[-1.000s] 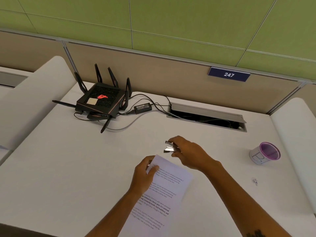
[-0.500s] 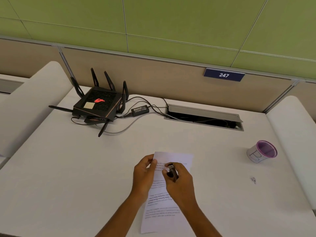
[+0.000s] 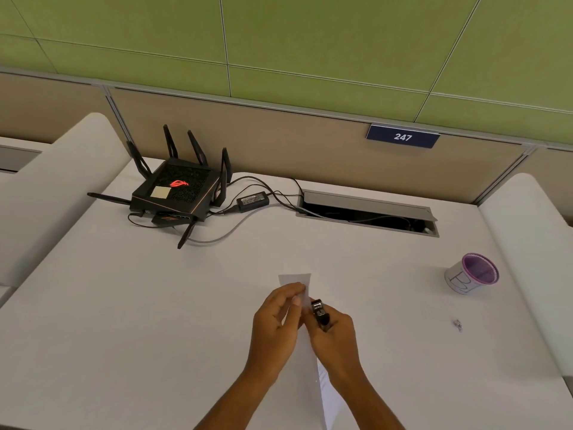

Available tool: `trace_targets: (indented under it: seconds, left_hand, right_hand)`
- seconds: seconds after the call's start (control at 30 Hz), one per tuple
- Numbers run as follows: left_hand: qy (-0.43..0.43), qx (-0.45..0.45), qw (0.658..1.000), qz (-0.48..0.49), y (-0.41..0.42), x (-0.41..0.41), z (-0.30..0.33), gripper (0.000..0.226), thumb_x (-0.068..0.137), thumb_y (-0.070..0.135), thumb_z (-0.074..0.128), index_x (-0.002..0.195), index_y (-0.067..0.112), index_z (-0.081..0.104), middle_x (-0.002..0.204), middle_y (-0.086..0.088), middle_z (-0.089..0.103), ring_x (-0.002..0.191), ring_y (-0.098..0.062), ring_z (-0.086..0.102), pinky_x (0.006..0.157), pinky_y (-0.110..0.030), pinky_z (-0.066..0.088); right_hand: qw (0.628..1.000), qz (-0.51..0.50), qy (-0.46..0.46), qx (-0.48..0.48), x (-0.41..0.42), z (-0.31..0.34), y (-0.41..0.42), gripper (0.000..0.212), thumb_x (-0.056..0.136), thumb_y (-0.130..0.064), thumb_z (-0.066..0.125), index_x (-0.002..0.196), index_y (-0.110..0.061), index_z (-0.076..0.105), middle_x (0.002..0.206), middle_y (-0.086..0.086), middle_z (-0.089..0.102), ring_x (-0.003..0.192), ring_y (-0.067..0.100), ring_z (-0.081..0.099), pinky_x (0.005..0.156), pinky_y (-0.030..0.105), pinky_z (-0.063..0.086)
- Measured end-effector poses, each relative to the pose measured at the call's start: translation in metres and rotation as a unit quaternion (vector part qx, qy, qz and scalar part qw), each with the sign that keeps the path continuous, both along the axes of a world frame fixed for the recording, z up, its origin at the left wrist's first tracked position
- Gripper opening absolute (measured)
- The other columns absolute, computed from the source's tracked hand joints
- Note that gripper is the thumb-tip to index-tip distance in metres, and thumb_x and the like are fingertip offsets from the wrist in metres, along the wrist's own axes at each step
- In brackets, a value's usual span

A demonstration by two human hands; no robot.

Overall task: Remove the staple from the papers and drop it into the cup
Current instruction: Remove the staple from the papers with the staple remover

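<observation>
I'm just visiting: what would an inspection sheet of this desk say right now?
Surface: white desk, open cable hatch at the back.
Job's things: papers held edge-on above the desk; staple remover at their top corner; purple-rimmed cup upright, far right. Staple too small to see.
Clutter: small dark speck near the cup.
Grips: left hand pinches the papers; right hand holds the remover.
Cables: router and power adapter leads run into the hatch.
Surroundings: green wall panels, sign 247.
</observation>
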State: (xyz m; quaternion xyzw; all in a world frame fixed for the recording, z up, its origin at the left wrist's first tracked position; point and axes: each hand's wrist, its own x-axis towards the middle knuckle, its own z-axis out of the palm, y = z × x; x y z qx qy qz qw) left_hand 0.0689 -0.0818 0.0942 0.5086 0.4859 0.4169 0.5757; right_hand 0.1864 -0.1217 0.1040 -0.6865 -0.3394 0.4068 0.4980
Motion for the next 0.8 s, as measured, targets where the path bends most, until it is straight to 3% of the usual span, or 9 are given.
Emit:
trace_targets:
  seconds: [0.2,0.27,0.33,0.4,0.53,0.63,0.7,0.77,0.8]
  left_hand:
    - [0.059,0.086,0.995,0.004,-0.012,-0.006,0.001,0.038,0.1,0.04,0.061,0.138,0.043,0.062,0.153,0.021,0.053,0.141,0.004,0.05,0.11,-0.033,0.056]
    - [0.066,0.092,0.994,-0.005,-0.017,-0.009,-0.002,0.046,0.099,0.047,0.063,0.145,0.041,0.056,0.16,0.022,0.045,0.146,0.004,0.045,0.115,-0.031,0.051]
    - [0.087,0.09,0.992,-0.012,-0.019,-0.011,-0.006,0.057,0.096,0.051,0.064,0.15,0.045,0.048,0.163,0.027,0.038,0.15,-0.002,0.042,0.117,-0.031,0.049]
    - [0.099,0.086,0.991,-0.021,-0.022,-0.011,-0.007,0.066,0.093,0.053,0.066,0.154,0.048,0.04,0.165,0.03,0.032,0.152,-0.005,0.04,0.117,-0.028,0.048]
    - [0.109,0.08,0.989,-0.053,-0.026,-0.01,0.002,0.088,0.086,0.072,0.064,0.161,0.047,0.025,0.167,0.032,0.024,0.152,0.002,0.034,0.104,-0.001,0.04]
    - [0.102,0.066,0.989,-0.08,-0.025,-0.008,0.007,0.101,0.077,0.088,0.061,0.161,0.05,0.018,0.166,0.033,0.023,0.152,-0.002,0.037,0.106,-0.006,0.044]
    - [0.075,0.042,0.991,-0.103,-0.024,-0.007,0.011,0.1,0.077,0.083,0.066,0.159,0.055,0.017,0.161,0.041,0.027,0.149,-0.001,0.041,0.103,-0.007,0.047]
    - [0.05,0.019,0.99,-0.127,-0.022,-0.008,0.014,0.102,0.075,0.081,0.07,0.158,0.058,0.015,0.158,0.045,0.029,0.149,0.0,0.043,0.105,-0.011,0.049]
    - [0.039,0.012,0.989,-0.14,-0.021,-0.009,0.014,0.107,0.074,0.083,0.071,0.159,0.056,0.013,0.161,0.041,0.029,0.15,-0.001,0.043,0.111,-0.016,0.049]
  right_hand:
    - [0.96,-0.049,0.276,-0.013,0.02,0.021,-0.003,0.021,0.095,-0.015,0.072,0.111,-0.004,0.078,0.104,0.019,0.08,0.092,0.037,0.078,0.086,0.049,0.062]
    - [0.951,-0.058,0.303,-0.007,0.025,0.023,-0.003,0.024,0.089,-0.016,0.075,0.108,-0.001,0.079,0.093,0.02,0.078,0.066,0.027,0.073,0.064,0.036,0.06]
    - [0.946,-0.074,0.315,-0.006,0.029,0.023,-0.003,0.034,0.083,-0.019,0.078,0.107,0.005,0.076,0.08,0.015,0.072,0.039,0.013,0.045,0.039,0.023,0.039]
    - [0.94,-0.083,0.33,0.0,0.032,0.023,-0.002,0.038,0.085,-0.019,0.078,0.112,0.007,0.073,0.086,0.015,0.072,0.036,0.01,0.032,0.036,0.021,0.03]
    - [0.932,-0.09,0.35,0.019,0.028,0.029,-0.002,0.029,0.086,-0.016,0.077,0.107,0.004,0.075,0.089,0.016,0.073,0.034,0.009,0.035,0.034,0.019,0.03]
    - [0.935,-0.07,0.346,0.036,0.021,0.039,-0.003,0.025,0.086,-0.015,0.075,0.104,0.003,0.074,0.082,0.013,0.072,0.035,0.009,0.043,0.034,0.018,0.034]
    - [0.936,-0.053,0.345,0.038,0.015,0.044,-0.004,0.024,0.092,-0.014,0.069,0.108,0.004,0.073,0.082,0.013,0.075,0.044,0.011,0.062,0.04,0.021,0.049]
    - [0.942,-0.021,0.332,0.04,0.008,0.042,-0.006,0.032,0.093,-0.022,0.07,0.117,-0.002,0.074,0.101,0.018,0.079,0.081,0.025,0.079,0.067,0.036,0.065]
    - [0.948,-0.012,0.316,0.037,0.005,0.039,-0.008,0.037,0.09,-0.029,0.073,0.121,-0.009,0.075,0.113,0.018,0.078,0.1,0.032,0.078,0.084,0.046,0.064]
